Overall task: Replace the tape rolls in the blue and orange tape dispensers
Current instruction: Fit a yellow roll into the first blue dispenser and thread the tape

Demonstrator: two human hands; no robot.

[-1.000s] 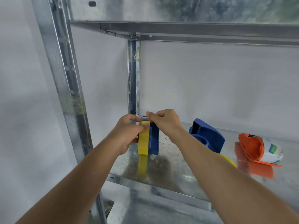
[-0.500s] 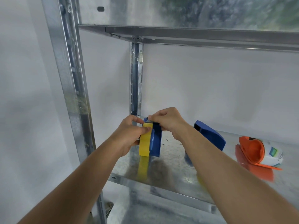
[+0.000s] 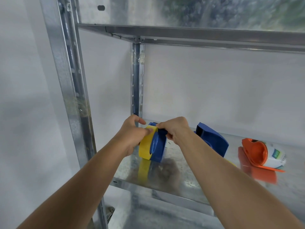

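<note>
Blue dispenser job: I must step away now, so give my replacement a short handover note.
Left hand holds the yellow tape roll against the blue dispenser half. Right hand pinches that half's top edge. Both are over the metal shelf.
The other blue half lies apart to the right; the orange dispenser lies further right, with a white roll in it.
Done: yellow roll placed on the blue half.
Left: close the blue dispenser, then do the orange.

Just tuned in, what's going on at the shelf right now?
A person is fitting a yellow tape roll against a blue dispenser half on the metal shelf. The left hand grips the roll; the right hand pinches the dispenser's top. Another blue dispenser piece and the orange dispenser lie to the right.
</note>
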